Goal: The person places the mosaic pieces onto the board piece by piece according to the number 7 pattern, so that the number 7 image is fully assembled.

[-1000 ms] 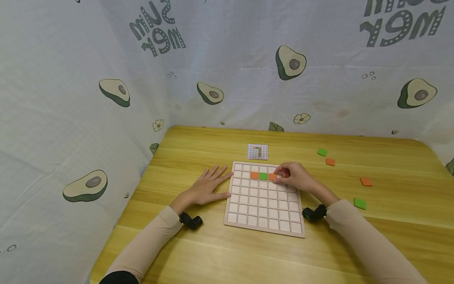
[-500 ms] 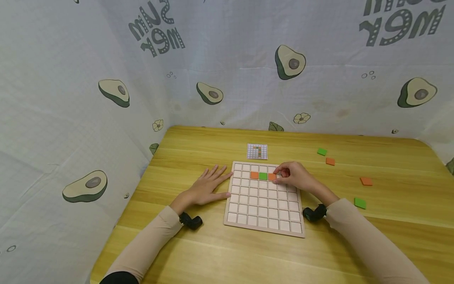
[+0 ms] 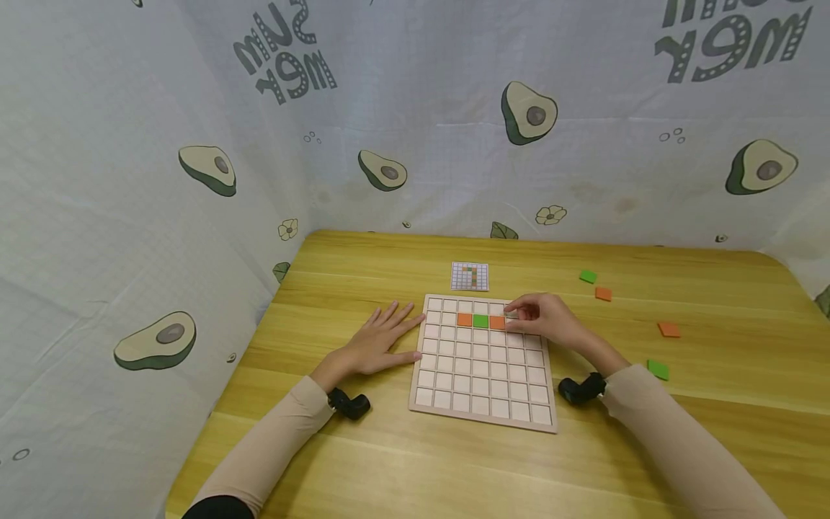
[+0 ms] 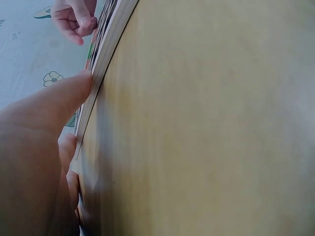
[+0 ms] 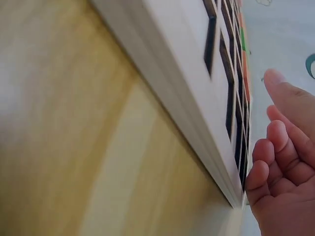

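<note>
Head view: wooden grid board [image 3: 481, 372] lies flat on the surface [image 3: 415, 468], between the hands. Its far right corner and several cells are hidden under the right hand [image 3: 551, 319]. Pale sleeves [image 3: 272, 440] run out of frame at the near side. Printed card [image 3: 470, 276] sits just beyond the board's far edge; its pattern is too small to read fully. Board roughly square, no clear long axis; its near edge slants, right end nearer. In the second row from the far side, a left orange tile [image 3: 465, 319], middle green tile [image 3: 480, 321] and right orange tile [image 3: 496, 322] form a line running left to right. Right grip: narrow gap, thumb and forefinger apart, just beside the right orange tile; contact cannot be told. Left hand [image 3: 372, 346] flat, fingers spread wide, thumb and forefinger tips at the board's left edge. At right on the surface: far green piece [image 3: 588, 276], far orange piece [image 3: 603, 294], near orange piece [image 3: 669, 329], near green piece [image 3: 658, 370].

Left wrist view: board nearly edge-on, cut off at top; tiles mere slivers. Left thumb tip meets its side; other fingers partly hidden.

Right wrist view: board edge slants from upper left to lower right. Right hand cut off at right; nothing visible between thumb and fingers.
</note>
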`<state>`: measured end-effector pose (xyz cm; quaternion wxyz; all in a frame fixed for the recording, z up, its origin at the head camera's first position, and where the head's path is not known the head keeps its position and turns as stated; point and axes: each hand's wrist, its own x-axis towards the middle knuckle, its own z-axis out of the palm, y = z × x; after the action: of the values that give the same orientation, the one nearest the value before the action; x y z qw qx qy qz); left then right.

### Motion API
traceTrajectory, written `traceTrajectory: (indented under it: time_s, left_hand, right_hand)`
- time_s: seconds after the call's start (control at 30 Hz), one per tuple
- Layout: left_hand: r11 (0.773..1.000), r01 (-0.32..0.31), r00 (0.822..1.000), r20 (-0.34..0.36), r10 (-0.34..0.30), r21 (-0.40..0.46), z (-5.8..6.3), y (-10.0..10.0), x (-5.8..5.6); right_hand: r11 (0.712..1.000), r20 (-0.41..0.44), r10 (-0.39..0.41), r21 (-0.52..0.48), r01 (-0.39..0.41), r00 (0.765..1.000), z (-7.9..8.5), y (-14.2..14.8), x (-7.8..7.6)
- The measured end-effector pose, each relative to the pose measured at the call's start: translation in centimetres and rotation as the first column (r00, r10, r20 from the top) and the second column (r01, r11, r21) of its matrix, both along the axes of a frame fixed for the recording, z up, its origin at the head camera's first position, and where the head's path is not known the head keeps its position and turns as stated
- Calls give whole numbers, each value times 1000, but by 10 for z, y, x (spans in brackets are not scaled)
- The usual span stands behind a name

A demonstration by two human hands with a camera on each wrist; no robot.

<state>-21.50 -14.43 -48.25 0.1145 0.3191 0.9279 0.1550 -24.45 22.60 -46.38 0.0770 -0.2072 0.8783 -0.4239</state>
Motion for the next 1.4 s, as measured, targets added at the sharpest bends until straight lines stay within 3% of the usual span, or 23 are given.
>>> traceTrajectory:
  time_s: [0.33, 0.73, 1.13, 1.4]
  left_hand:
    - [1000, 0, 1000, 6, 0, -16, 2, 2, 0]
    - [1000, 4, 1000, 8, -4, -22, 2, 3, -1]
    - [1000, -6, 1000, 8, 6, -10, 0, 1, 0]
    - [1000, -3, 1000, 15, 3, -7, 2, 2, 1]
  right_hand:
    - [997, -24, -79, -10, 79, 997, 12, 25, 9]
    - [992, -122, -123, -43, 118, 985, 32, 66, 33]
    - [984, -151, -177, -20, 176, 973, 32, 104, 57]
    - [975, -118, -221, -39, 218, 968, 30, 126, 76]
